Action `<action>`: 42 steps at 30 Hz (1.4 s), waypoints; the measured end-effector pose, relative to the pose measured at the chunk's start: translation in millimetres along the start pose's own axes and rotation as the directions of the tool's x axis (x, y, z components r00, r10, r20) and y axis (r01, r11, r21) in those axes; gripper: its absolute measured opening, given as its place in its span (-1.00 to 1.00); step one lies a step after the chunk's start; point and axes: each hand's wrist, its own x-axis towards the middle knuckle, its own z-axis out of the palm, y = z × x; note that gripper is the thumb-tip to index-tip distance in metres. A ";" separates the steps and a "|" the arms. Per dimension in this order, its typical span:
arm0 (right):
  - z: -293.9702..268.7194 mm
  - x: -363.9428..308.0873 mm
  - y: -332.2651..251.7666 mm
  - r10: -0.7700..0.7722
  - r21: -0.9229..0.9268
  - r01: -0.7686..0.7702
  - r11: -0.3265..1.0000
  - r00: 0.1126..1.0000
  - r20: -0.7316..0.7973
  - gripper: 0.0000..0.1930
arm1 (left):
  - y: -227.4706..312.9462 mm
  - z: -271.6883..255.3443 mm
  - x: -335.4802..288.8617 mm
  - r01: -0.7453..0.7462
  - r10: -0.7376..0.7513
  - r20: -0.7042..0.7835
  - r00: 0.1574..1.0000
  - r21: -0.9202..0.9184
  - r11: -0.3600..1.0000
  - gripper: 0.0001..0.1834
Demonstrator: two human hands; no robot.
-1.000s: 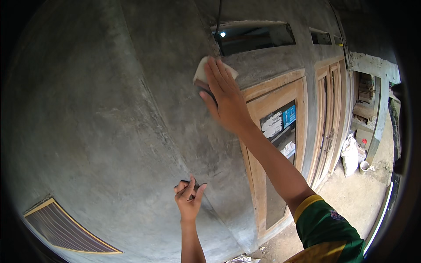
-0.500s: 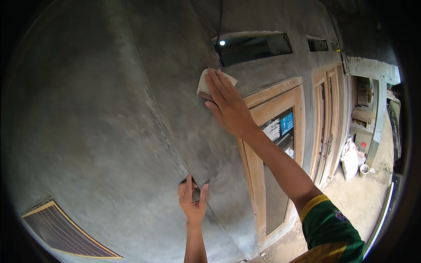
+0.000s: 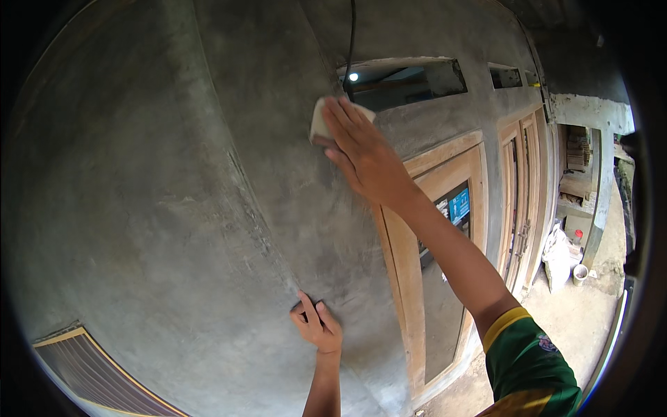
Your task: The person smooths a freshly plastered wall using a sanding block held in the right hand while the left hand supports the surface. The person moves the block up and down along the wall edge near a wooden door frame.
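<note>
My right hand (image 3: pixel 358 142) lies against the grey plastered wall (image 3: pixel 153 243), fingers stretched out and slightly blurred. Beneath it is a pale, bent piece of sandpaper (image 3: pixel 319 125), its brownish underside showing along the lower edge. The palm hides much of the sheet, just below the left end of a narrow wall opening (image 3: pixel 410 82). Lower down, my left hand (image 3: pixel 319 325) rests at the wall by a raised plaster ridge (image 3: pixel 253 219). Its index finger and thumb are apart, the other fingers curled; a dark patch shows between them, and I see nothing held.
A wooden-framed window (image 3: pixel 410 306) stands right of my hands, with wooden doors (image 3: pixel 517 201) beyond. A black cable (image 3: pixel 352 35) hangs by the opening. A striped panel (image 3: pixel 97 368) is at lower left. A white sack (image 3: pixel 556 260) and a small bucket (image 3: pixel 580 274) stand at right.
My right hand and the sandpaper have shifted slightly upward on the wall. My left hand has moved a little right and down, its index finger and thumb closer together. The view has shifted slightly.
</note>
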 end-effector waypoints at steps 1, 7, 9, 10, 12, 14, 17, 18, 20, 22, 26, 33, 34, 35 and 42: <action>3.8 7.5 5.0 -0.004 0.005 0.004 1.000 0.999 -0.040 -0.30 | 0.6 -0.5 0.0 0.010 -0.009 0.007 1.000 -0.018 1.000 -0.49; 15.6 -2.5 14.7 0.040 0.041 -0.038 0.998 0.998 -0.050 -0.30 | -0.3 1.4 3.1 -0.008 0.007 -0.019 1.000 -0.049 0.999 -0.50; 11.8 -14.3 11.0 0.042 0.046 -0.041 0.998 0.999 -0.005 -0.30 | -0.5 1.3 3.1 -0.014 0.013 -0.019 1.000 -0.032 0.999 -0.50; 10.2 -14.3 10.5 0.047 0.048 -0.048 0.998 0.999 0.017 -0.30 | -0.1 1.1 2.7 -0.011 0.010 -0.015 1.000 -0.044 0.999 -0.50; 6.2 -11.9 8.4 0.040 0.046 -0.041 0.998 0.999 0.008 -0.31 | 0.9 0.4 2.4 -0.010 0.009 -0.012 1.000 -0.041 0.999 -0.50; 5.1 0.3 8.9 0.040 0.036 -0.039 0.999 0.999 -0.027 -0.34 | 1.4 0.5 3.0 -0.014 0.013 -0.015 1.000 -0.049 0.999 -0.50; 5.8 13.1 8.0 0.039 0.034 -0.037 0.999 0.996 -0.079 -0.30 | 1.0 1.3 3.3 -0.021 0.020 -0.026 0.999 -0.055 0.998 -0.50; 5.6 10.5 5.5 0.059 0.046 -0.056 0.997 0.996 -0.063 -0.30 | 0.6 1.2 3.3 -0.028 0.027 -0.027 0.999 -0.052 0.998 -0.50; 5.7 -2.1 -1.1 0.134 0.071 -0.135 0.988 0.991 0.016 -0.31 | 0.4 0.6 2.6 -0.017 0.017 -0.017 1.000 -0.048 0.999 -0.51; 7.4 -19.3 -6.0 0.091 0.058 -0.093 0.994 0.996 0.023 -0.31 | 0.2 0.0 2.1 -0.004 0.003 -0.015 1.000 -0.059 0.998 -0.51; 16.8 -21.5 1.6 -0.005 0.122 0.013 0.992 0.998 -0.069 -0.33 | 0.2 0.1 1.9 -0.008 0.007 -0.019 1.000 -0.035 0.999 -0.52; 8.9 -16.2 3.9 0.022 0.062 -0.023 0.998 1.000 0.008 -0.31 | 1.0 -1.3 -0.8 0.030 -0.030 0.006 1.000 -0.038 0.999 -0.52; 6.2 -22.0 1.4 0.034 0.049 -0.036 0.998 0.999 0.037 -0.32 | 0.6 -1.7 -0.7 0.033 -0.033 0.005 0.999 -0.046 0.998 -0.52; 6.1 -22.0 0.4 0.088 0.017 -0.091 0.996 0.988 0.128 -0.33 | 0.3 -2.1 -0.7 0.032 -0.032 0.006 0.999 -0.033 0.999 -0.52; 23.4 -14.3 12.6 -0.010 0.075 0.011 0.997 1.000 -0.011 -0.29 | 0.7 0.5 -1.0 0.024 -0.025 -0.015 1.000 -0.064 0.998 -0.52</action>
